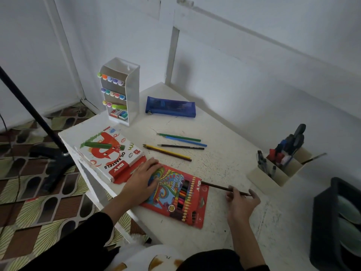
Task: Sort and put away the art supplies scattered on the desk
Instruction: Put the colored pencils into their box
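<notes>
left hand (143,178) flat on pencil box (187,204), right hand (242,202) pinching brown pencil (216,186); loose pencils (181,147) beyond.

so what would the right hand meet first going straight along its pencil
Probably the red coloured pencil box: the brown pencil in the right hand has its tip at that box's end.
</notes>
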Tool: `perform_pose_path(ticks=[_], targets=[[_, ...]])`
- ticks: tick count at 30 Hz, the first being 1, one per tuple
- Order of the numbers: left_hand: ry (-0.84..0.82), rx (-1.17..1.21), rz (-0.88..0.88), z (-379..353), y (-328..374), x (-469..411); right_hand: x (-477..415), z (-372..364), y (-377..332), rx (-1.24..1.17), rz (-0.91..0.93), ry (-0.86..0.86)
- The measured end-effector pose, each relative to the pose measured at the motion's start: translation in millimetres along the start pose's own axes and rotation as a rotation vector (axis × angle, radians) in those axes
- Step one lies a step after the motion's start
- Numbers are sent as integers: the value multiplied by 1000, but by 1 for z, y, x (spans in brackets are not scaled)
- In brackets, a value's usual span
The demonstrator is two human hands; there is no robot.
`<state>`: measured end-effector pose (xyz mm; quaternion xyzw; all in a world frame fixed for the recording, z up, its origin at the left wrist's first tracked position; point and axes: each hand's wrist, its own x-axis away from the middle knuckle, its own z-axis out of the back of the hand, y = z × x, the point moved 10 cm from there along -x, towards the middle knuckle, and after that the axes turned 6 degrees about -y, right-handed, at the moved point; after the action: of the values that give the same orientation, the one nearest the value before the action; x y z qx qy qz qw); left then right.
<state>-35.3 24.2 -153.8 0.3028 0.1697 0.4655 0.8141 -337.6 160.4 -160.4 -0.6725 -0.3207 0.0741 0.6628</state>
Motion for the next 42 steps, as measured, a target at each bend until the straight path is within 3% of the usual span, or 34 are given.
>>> perform_pose_path(ticks=[6,13,16,20,23,26,30,36,42], targets=[[6,24,-8,1,-1,1,1,-14,1,197,88,-89],[57,94,16,6,-7,3,26,-70,-10,654,322,-507],[130,85,9,11,-9,4,36,-89,-3,697,344,-608],[233,65,-18,19,-7,7,33,-88,1,690,351,-616],[354,-57,-13,29,-2,13,31,-89,-2,763,392,-686],[431,-193,54,35,-7,17,21,-91,-12,860,446,-678],[412,-278,207,35,-15,18,12,-112,-36,959,588,-596],[350,-250,465,42,-30,21,34,-220,-34,1128,761,-805],[230,-301,558,34,-35,18,48,-292,8,1542,797,-916]])
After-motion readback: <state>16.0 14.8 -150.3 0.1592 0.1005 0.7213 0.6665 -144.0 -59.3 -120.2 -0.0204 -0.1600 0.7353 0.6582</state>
